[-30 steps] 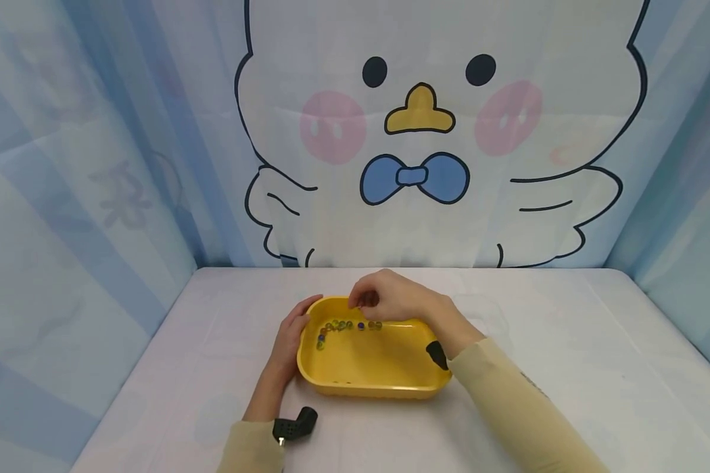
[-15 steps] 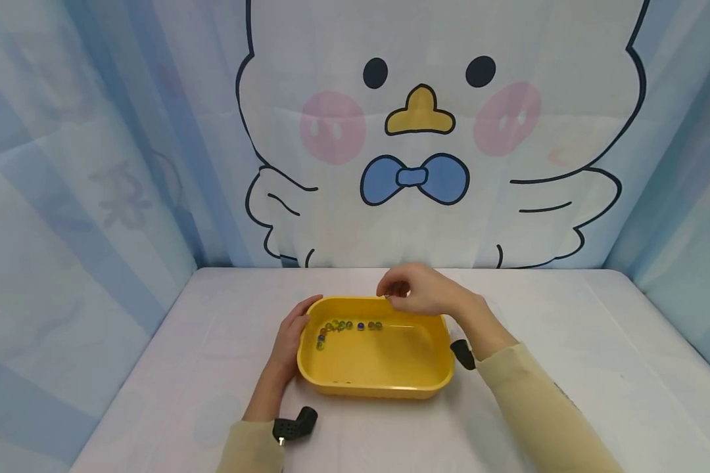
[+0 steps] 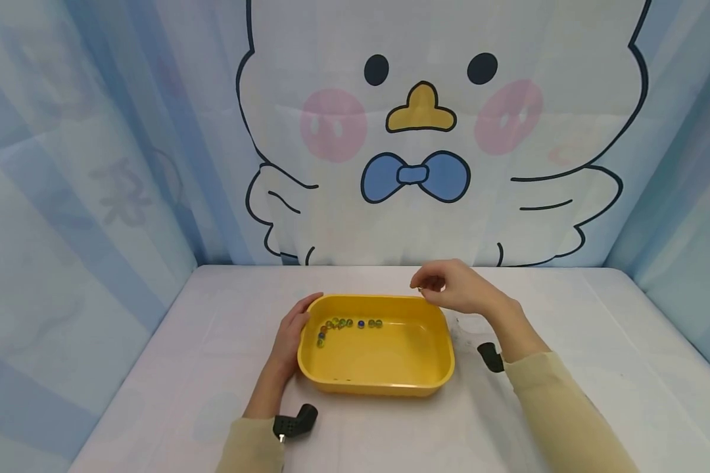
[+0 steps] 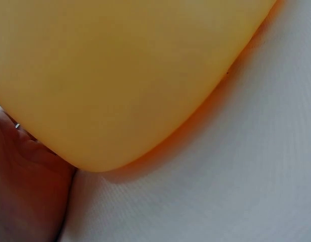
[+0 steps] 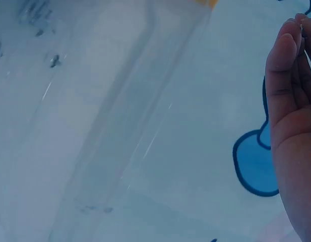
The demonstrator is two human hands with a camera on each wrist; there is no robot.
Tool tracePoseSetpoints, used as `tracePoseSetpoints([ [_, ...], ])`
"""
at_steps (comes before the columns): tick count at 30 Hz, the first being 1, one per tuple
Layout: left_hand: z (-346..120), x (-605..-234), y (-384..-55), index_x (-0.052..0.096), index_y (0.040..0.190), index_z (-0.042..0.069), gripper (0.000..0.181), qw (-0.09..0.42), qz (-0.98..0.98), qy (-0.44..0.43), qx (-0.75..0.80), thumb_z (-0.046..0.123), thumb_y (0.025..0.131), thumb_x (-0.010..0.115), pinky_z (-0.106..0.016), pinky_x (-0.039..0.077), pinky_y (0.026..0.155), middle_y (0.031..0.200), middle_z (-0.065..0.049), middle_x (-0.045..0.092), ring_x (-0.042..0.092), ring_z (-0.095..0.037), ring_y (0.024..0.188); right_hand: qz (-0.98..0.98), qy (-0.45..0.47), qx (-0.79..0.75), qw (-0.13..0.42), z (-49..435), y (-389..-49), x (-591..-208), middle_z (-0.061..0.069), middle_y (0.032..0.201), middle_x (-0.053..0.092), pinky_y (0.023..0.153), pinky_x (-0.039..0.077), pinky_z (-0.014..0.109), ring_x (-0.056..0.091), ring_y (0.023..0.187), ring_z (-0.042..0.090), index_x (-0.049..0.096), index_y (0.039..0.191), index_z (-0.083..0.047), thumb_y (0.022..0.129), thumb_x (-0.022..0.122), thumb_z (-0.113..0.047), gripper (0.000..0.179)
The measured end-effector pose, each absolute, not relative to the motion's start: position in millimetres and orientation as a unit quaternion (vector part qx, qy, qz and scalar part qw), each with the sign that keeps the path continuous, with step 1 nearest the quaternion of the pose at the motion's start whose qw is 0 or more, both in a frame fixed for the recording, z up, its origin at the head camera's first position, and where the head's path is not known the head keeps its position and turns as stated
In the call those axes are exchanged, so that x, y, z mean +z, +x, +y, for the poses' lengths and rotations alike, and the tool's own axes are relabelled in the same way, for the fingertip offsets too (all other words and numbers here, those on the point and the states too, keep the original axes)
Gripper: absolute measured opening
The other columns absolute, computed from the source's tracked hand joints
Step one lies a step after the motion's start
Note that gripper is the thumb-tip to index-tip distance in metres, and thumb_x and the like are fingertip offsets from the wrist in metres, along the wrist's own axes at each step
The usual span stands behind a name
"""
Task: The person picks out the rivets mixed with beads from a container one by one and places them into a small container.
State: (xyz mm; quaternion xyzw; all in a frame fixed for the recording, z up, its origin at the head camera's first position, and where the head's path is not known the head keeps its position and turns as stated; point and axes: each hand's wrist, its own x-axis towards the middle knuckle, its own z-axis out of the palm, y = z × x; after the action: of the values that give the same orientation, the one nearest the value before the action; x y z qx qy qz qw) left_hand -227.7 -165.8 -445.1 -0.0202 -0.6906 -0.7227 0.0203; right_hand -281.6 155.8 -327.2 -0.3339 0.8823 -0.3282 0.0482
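Observation:
A yellow plastic tray (image 3: 390, 358) lies on the table, with several glass marbles (image 3: 371, 324) inside along its far and left sides. My left hand (image 3: 286, 338) grips the tray's left end, its fingers at the far-left corner. In the left wrist view the tray's outer wall (image 4: 125, 85) fills most of the picture. Past the tray's far-right corner, my right hand (image 3: 458, 288) is raised with thumb and fingertips pinched together. A tiny glint of a marble (image 5: 301, 31) shows between those fingertips; the rest of it is hidden.
Clear, see-through edges (image 5: 150, 101) with dark smudgy marks cross the right wrist view; a faint patch of similar marks (image 3: 464, 335) lies right of the tray. A pale cloth covers the table (image 3: 597, 381). Behind stands a curtain with a cartoon bird (image 3: 414, 230).
My right hand has moved from over the tray's far side to the right, beyond its far-right corner, fingertips still pinched. The left hand, tray and marbles in it stay in place.

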Motion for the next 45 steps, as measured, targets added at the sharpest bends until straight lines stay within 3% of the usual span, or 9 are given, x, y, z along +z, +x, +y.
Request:
tracePoseSetpoints([
  [11, -165.5, -446.2, -228.7, 0.049, 0.148, 0.009, 0.049, 0.023, -0.693, -0.017, -0.72, 0.013, 0.102, 0.034, -0.043, 0.026, 0.119, 0.151, -0.01, 0.047, 0.041, -0.025, 0.139, 0.895, -0.301, -0.329, 0.019, 194.0, -277.9, -339.3, 0.004, 0.095, 0.066, 0.074, 0.053, 0.029, 0.056, 0.083, 0.019, 0.072, 0.104, -0.006, 0.089, 0.064, 0.002, 0.019],
  [26, -164.8, -445.4, -228.4, 0.049, 0.148, 0.008, 0.049, 0.023, -0.691, -0.01, -0.722, 0.013, 0.101, 0.033, -0.043, 0.027, 0.118, 0.151, -0.009, 0.047, 0.042, -0.025, 0.139, 0.91, -0.262, -0.32, 0.028, 214.0, -269.2, -356.3, 0.008, 0.097, 0.066, 0.072, 0.053, 0.027, 0.054, 0.083, 0.02, 0.071, 0.105, -0.001, 0.089, 0.064, 0.001, 0.018],
  [36, -165.0, -444.6, -227.7, 0.048, 0.148, 0.006, 0.049, 0.019, -0.684, -0.011, -0.729, 0.011, 0.102, 0.033, -0.043, 0.025, 0.119, 0.152, -0.011, 0.046, 0.04, -0.026, 0.14, 0.913, -0.261, -0.312, 0.019, 219.2, -270.3, -362.8, -0.001, 0.092, 0.063, 0.071, 0.053, 0.026, 0.055, 0.081, 0.02, 0.071, 0.103, -0.004, 0.087, 0.065, 0.001, 0.018],
  [45, -164.6, -444.2, -228.3, 0.048, 0.148, 0.007, 0.049, 0.019, -0.689, -0.008, -0.725, 0.012, 0.102, 0.033, -0.044, 0.027, 0.118, 0.152, -0.011, 0.046, 0.041, -0.026, 0.14, 0.913, -0.26, -0.315, 0.012, 217.3, -270.1, -361.9, 0.0, 0.091, 0.063, 0.071, 0.053, 0.026, 0.055, 0.081, 0.019, 0.071, 0.106, -0.002, 0.088, 0.066, -0.001, 0.018],
])
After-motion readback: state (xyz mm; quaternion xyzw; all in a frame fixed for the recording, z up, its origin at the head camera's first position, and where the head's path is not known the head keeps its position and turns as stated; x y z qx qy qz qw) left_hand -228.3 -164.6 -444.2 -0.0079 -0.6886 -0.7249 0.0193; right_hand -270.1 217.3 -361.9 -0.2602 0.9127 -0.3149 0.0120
